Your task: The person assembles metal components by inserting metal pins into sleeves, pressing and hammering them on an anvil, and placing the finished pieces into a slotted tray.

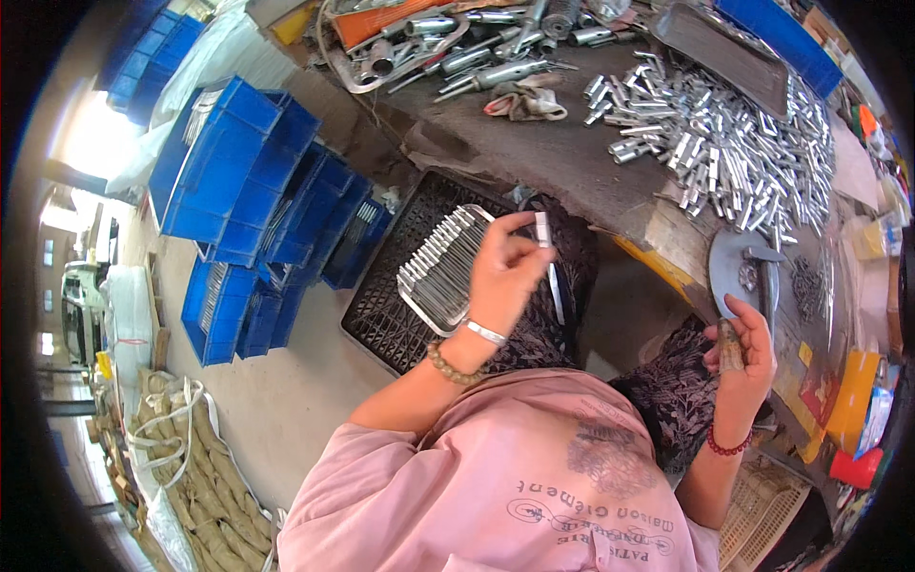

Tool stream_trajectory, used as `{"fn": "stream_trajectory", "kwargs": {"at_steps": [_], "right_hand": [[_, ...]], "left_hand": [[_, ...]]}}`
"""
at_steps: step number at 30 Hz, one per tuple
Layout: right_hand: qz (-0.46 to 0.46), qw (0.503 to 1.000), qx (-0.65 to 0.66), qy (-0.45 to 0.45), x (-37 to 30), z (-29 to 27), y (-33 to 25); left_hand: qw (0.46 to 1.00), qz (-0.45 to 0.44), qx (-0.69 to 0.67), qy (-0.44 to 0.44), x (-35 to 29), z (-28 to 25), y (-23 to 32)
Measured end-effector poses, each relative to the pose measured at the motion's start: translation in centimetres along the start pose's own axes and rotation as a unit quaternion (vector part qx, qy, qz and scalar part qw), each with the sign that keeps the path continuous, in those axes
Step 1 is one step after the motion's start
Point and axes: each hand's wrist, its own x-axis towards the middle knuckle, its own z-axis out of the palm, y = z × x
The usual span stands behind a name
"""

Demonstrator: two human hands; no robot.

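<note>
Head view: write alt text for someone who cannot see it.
The person's left hand holds a small silver metal piece; the right hand is loosely open. Silver metal parts lie piled on the workbench ahead, with a black crate and stacked blue bins to the left.

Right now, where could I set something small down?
The workbench has a bare patch in front of the crumpled cloth, left of the silver pieces. Bare floor shows between the blue bins, black crate and tan sacks. Crowded: where those pieces heap, and around the metal parts behind the cloth.
</note>
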Motion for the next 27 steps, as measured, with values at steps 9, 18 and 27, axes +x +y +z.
{"fn": "stream_trajectory", "kwargs": {"at_steps": [9,18,27], "right_hand": [[0.005,1.0,0.005,0.022,0.0,0.0,1.3],[0.022,1.0,0.007,0.014,0.0,0.0,0.6],[0.001,1.0,0.018,0.021,-0.1,0.1,0.8]], "left_hand": [[0.95,-0.131,0.126,0.255,3.1,-15.0,-11.7],[0.952,-0.072,0.178,0.239,9.8,-14.3,-13.9],[0.895,-0.154,0.38,0.177,14.6,-13.9,-10.8]]}}
